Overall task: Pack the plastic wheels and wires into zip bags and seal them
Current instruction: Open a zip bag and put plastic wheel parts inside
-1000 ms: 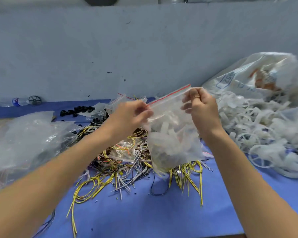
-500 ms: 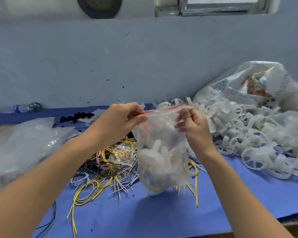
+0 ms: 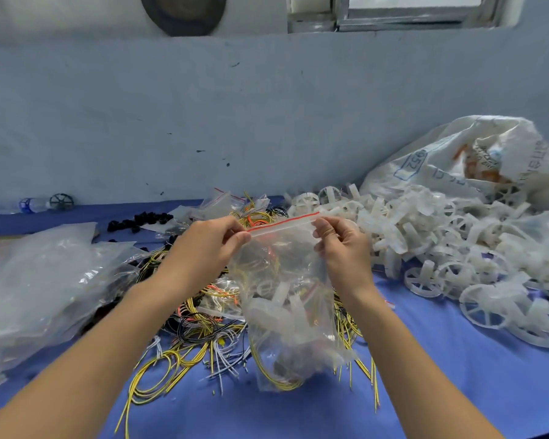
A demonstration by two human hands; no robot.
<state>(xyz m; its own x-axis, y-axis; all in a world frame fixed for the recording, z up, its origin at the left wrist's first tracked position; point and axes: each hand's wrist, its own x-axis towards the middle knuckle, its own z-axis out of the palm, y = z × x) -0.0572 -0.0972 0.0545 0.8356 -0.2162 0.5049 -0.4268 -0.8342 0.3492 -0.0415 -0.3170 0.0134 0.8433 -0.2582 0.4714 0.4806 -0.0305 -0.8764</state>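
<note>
A clear zip bag with a red strip along its top hangs upright over the table, holding white plastic wheels and yellow wires. My left hand pinches the left end of the red strip, and my right hand pinches the right end. Behind and under the bag lies a tangle of loose yellow, black, white and orange wires. To the right spreads a heap of white plastic wheels.
The blue table runs to a grey wall. A pile of clear plastic bags lies at left. Small black parts and empty zip bags sit further back. A big white sack rests at right.
The bag's top has gone from tilted to nearly level, and the bag hangs lower over the table. Both hands have kept hold of the strip, now spread further apart along it.
</note>
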